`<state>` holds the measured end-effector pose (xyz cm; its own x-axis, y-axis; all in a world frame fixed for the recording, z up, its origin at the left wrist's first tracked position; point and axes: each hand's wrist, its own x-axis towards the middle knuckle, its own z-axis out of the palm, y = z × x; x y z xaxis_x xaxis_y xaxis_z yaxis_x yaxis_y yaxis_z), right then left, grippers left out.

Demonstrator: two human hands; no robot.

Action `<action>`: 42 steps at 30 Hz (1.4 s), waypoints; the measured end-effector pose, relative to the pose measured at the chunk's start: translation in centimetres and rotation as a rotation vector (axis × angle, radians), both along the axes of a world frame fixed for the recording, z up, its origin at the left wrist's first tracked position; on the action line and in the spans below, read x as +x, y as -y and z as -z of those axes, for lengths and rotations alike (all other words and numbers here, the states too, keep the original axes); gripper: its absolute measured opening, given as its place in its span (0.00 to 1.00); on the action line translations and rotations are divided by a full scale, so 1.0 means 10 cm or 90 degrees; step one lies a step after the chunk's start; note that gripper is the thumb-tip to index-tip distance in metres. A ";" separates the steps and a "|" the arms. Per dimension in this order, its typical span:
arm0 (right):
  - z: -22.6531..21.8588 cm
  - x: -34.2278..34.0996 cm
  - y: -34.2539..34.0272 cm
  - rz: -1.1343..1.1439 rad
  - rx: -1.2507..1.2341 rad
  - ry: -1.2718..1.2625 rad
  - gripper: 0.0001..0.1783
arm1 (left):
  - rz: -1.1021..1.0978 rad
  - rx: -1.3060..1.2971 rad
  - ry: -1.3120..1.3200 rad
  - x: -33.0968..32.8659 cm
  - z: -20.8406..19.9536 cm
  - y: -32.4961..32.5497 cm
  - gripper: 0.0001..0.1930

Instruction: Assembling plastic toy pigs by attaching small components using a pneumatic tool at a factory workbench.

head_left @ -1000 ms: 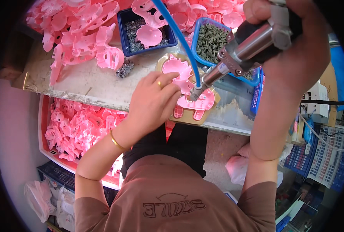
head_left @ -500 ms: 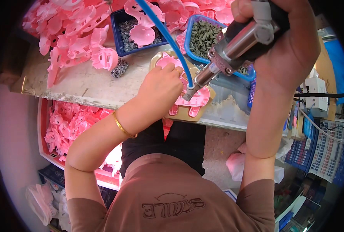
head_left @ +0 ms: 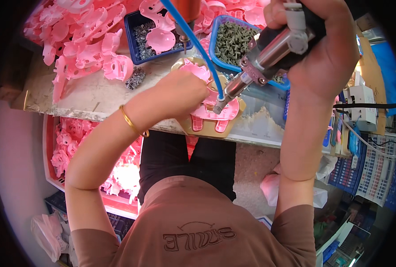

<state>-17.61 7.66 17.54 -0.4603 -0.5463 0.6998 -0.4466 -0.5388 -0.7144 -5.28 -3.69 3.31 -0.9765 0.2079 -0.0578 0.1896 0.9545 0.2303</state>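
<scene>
My right hand (head_left: 324, 53) grips a silver air screwdriver (head_left: 269, 53) fed by a blue hose (head_left: 193, 40). Its tip points down onto a pink plastic toy part (head_left: 213, 111) seated in a tan fixture (head_left: 227, 127) on the workbench. My left hand (head_left: 184, 91) presses on the pink part from the left, a gold bangle (head_left: 133, 122) on its wrist.
A blue tray of dark screws (head_left: 233, 42) stands behind the fixture. A darker blue tray (head_left: 151, 38) holds screws and a pink part. Several loose pink parts (head_left: 86, 40) are heaped at the bench's back left. A red crate of pink parts (head_left: 73, 151) sits below the bench edge.
The screwdriver tip has shifted slightly left and down along the pink part. My left hand has kept pressing on the part, with its wrist swung a little lower.
</scene>
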 end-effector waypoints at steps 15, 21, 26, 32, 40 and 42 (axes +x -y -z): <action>0.14 0.25 0.00 -0.043 0.046 0.175 0.28 | -0.009 0.173 -0.138 -0.10 0.25 0.17 0.10; 0.25 0.28 0.04 -0.079 0.034 0.181 0.28 | -0.004 0.258 -0.146 -0.04 0.28 0.19 0.10; 0.44 0.35 0.20 -0.037 0.003 0.211 0.27 | -0.003 0.318 -0.154 0.05 0.25 0.22 0.10; 0.21 0.36 0.08 0.045 0.033 0.199 0.25 | -0.256 0.258 -0.314 0.47 0.22 0.05 0.06; -0.10 -0.45 -0.24 -0.024 0.046 0.086 0.13 | -0.546 0.029 -0.387 1.06 0.45 0.05 0.04; -0.05 -0.44 -0.22 0.110 0.076 0.161 0.14 | -0.561 -0.071 -0.416 0.97 0.53 0.19 0.03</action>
<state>-22.00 9.89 18.00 -0.7047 -0.5160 0.4871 -0.3238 -0.3770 -0.8678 4.39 -5.60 -2.01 -0.6298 -0.5503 0.5482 -0.5136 0.8245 0.2375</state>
